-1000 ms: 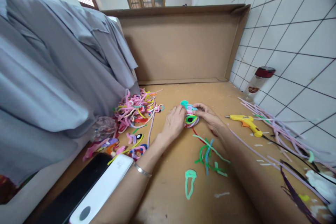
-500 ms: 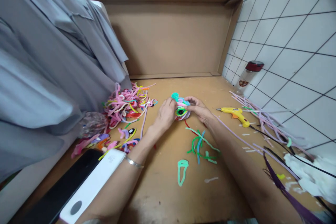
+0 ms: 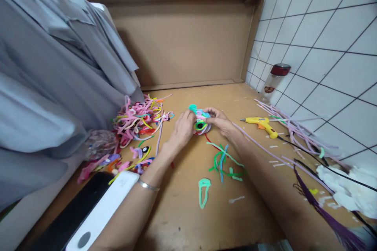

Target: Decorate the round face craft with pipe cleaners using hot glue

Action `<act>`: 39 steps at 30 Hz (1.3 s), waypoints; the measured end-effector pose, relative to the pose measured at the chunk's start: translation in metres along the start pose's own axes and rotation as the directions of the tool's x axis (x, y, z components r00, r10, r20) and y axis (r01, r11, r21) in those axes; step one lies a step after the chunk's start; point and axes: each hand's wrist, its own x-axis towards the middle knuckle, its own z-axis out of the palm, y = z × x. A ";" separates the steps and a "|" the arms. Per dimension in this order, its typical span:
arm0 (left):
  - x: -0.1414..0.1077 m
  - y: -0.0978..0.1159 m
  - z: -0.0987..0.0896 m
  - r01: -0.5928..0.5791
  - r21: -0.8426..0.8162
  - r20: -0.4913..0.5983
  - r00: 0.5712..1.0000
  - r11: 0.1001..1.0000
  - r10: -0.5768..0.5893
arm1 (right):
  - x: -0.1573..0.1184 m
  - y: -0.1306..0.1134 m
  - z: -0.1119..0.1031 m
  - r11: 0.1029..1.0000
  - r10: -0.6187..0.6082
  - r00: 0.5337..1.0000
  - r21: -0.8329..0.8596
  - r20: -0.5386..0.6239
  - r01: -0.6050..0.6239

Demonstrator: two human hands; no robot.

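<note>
A small colourful pipe-cleaner figure [image 3: 200,120], with turquoise, lilac and green parts and a black round spot, is held between both hands at the middle of the table. My left hand [image 3: 183,127] grips its left side with bent fingers. On its right side, my right hand [image 3: 219,120] pinches it between thumb and fingers. A red strip [image 3: 208,139] shows just below the figure. Green and blue pipe-cleaner pieces [image 3: 222,162] lie nearer, by my right forearm, and a looped mint-green piece [image 3: 204,193] rests below them.
Pink and mixed pipe cleaners [image 3: 132,119] are heaped at left, near grey cloth [image 3: 59,66]. A white device [image 3: 103,211] lies front left. At right are a yellow glue gun [image 3: 262,124], lilac stems [image 3: 290,131], a jar [image 3: 275,80] and white tissue [image 3: 350,188]. Cardboard [image 3: 188,43] stands behind.
The whole view has shifted slightly, so most things appear a little further left. Both hands keep their hold on the figure, with barely any change in the fingers.
</note>
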 end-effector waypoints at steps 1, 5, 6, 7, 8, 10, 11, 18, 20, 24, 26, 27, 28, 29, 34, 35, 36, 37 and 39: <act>0.000 0.000 0.000 0.005 -0.007 -0.002 1.000 1.000 -0.005 | 0.000 -0.001 0.000 1.000 0.011 1.000 0.001 0.004 -0.011; 0.001 0.000 0.001 0.007 0.002 -0.012 1.000 1.000 -0.006 | 0.000 -0.002 0.001 0.999 0.030 1.000 -0.011 -0.010 -0.030; 0.001 0.000 0.001 -0.002 0.016 -0.017 1.000 1.000 0.002 | 0.000 -0.002 0.001 1.000 0.019 1.000 -0.018 -0.019 -0.020; 0.001 0.000 0.001 -0.012 0.029 -0.024 1.000 1.000 0.013 | 0.000 -0.001 0.001 1.000 0.005 1.000 -0.028 -0.028 -0.006; 0.001 -0.001 0.001 -0.023 0.036 -0.032 0.999 0.999 0.024 | 0.001 0.001 0.002 0.999 -0.011 0.999 -0.039 -0.034 0.010; 0.001 -0.002 0.002 -0.048 0.031 -0.049 0.998 0.998 0.049 | 0.002 0.003 0.002 0.997 -0.043 0.998 -0.066 -0.034 0.041; 0.001 -0.003 0.002 -0.057 0.022 -0.061 0.996 0.998 0.058 | 0.002 0.004 0.002 0.995 -0.059 0.998 -0.078 -0.031 0.057; -0.001 -0.004 0.003 -0.069 -0.093 -0.131 0.990 0.993 0.056 | 0.002 0.008 0.002 0.981 -0.145 0.989 -0.137 -0.040 0.138; -0.002 -0.003 0.002 -0.061 -0.138 -0.144 0.989 0.989 0.041 | 0.002 0.008 0.003 0.981 -0.144 0.988 -0.137 -0.052 0.136; -0.002 -0.002 0.000 -0.054 -0.202 -0.159 0.987 0.978 0.022 | 0.003 0.006 0.003 0.989 -0.090 0.995 -0.119 -0.052 0.083; -0.003 -0.002 0.000 -0.055 -0.204 -0.169 0.985 0.977 0.020 | 0.004 0.003 0.002 0.993 -0.061 0.998 -0.099 -0.025 0.058; -0.003 -0.002 0.000 -0.054 -0.199 -0.176 0.984 0.978 0.018 | 0.004 0.002 0.002 0.995 -0.051 0.999 -0.087 -0.013 0.050; -0.003 -0.002 0.000 -0.052 -0.194 -0.181 0.983 0.980 0.017 | 0.004 0.001 0.001 0.996 -0.044 0.999 -0.074 -0.006 0.044; -0.003 -0.002 0.001 -0.052 -0.190 -0.185 0.983 0.980 0.017 | 0.004 0.001 0.001 0.997 -0.040 0.999 -0.064 -0.004 0.040; -0.003 0.000 0.001 -0.048 -0.186 -0.177 0.984 0.981 0.015 | 0.003 0.002 0.002 0.997 -0.054 0.998 -0.062 -0.013 0.053; -0.004 0.000 0.001 -0.044 -0.186 -0.178 0.984 0.982 0.011 | 0.003 0.003 0.002 0.996 -0.064 0.998 -0.064 -0.015 0.063; -0.004 0.000 0.001 -0.041 -0.187 -0.179 0.984 0.981 0.007 | 0.004 0.005 0.002 0.995 -0.076 0.997 -0.067 -0.020 0.074; -0.004 0.000 0.002 -0.041 -0.189 -0.179 0.984 0.981 0.007 | 0.004 0.006 0.002 0.994 -0.088 0.996 -0.071 -0.025 0.086; -0.004 -0.001 0.002 -0.046 -0.191 -0.183 0.983 0.980 0.010 | 0.004 0.007 0.002 0.990 -0.111 0.993 -0.087 -0.028 0.108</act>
